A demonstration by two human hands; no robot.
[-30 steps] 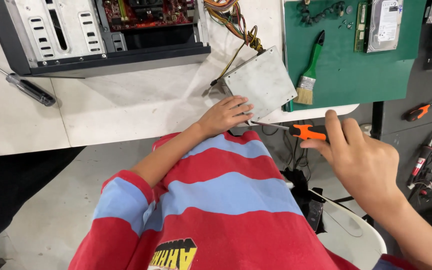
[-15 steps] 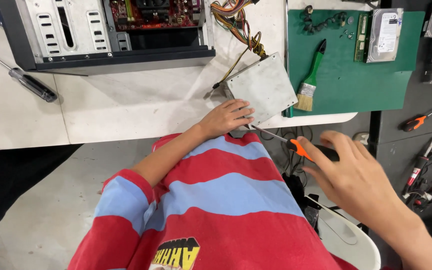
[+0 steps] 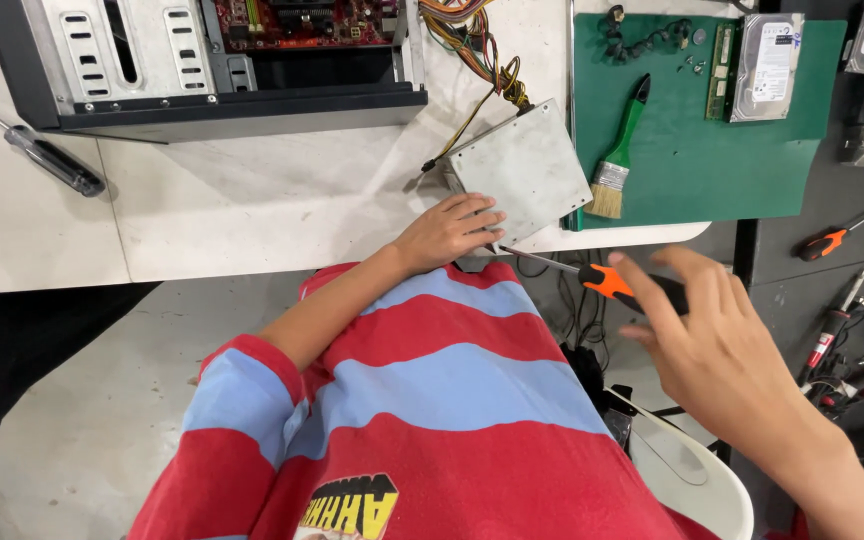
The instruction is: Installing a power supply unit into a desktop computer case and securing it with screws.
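Far left on the white table (image 3: 202, 220) lies a black-handled screwdriver (image 3: 52, 160), untouched, and beside it the open computer case (image 3: 222, 60) with its bundle of coloured wires (image 3: 472, 40) trailing out to the grey metal power supply box (image 3: 522, 170), which sits at the table's near edge, one corner hanging just past it. The left hand (image 3: 447, 230) rests flat against that near corner, fingers spread and loosely curled, steadying rather than clamping it. Right of the box, a green-handled brush (image 3: 622, 150) lies on the green mat (image 3: 692, 150) with a hard drive (image 3: 767, 65). The right hand (image 3: 722, 350) holds an orange-and-black screwdriver (image 3: 622, 288) below table level, fingers wrapped lightly around the handle, tip aimed at the box's underside edge. I'd worry that the loose left hold lets the box slide or tip off the edge once the tip pushes, tugging the wires; the tip could also slip towards the left fingers.
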